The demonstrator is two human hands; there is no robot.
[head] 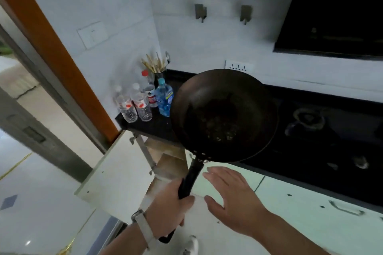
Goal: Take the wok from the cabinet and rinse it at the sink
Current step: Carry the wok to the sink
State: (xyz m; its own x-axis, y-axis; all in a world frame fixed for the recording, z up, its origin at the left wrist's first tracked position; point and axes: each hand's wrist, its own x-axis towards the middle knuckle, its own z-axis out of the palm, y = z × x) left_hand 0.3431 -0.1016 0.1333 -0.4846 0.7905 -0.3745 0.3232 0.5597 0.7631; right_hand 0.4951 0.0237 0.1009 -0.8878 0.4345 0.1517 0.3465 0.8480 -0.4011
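Observation:
A dark round wok (223, 114) with a long black handle hangs in the air above the black counter's front edge, bowl facing up, with some residue inside. My left hand (169, 211), a pale watch strap on its wrist, is shut around the handle's lower part. My right hand (234, 196) hovers just right of the handle, fingers spread and holding nothing. Below the wok the cabinet door (116, 174) stands swung open to the left, showing a wooden interior (167, 161). No sink is in view.
Several plastic bottles (143, 101) and a cup of chopsticks (157, 66) stand at the counter's left end. A gas hob burner (308, 120) lies right of the wok, under a dark hood (335, 10). A drawer handle (345, 209) is lower right. An orange door frame (53, 47) runs along the left.

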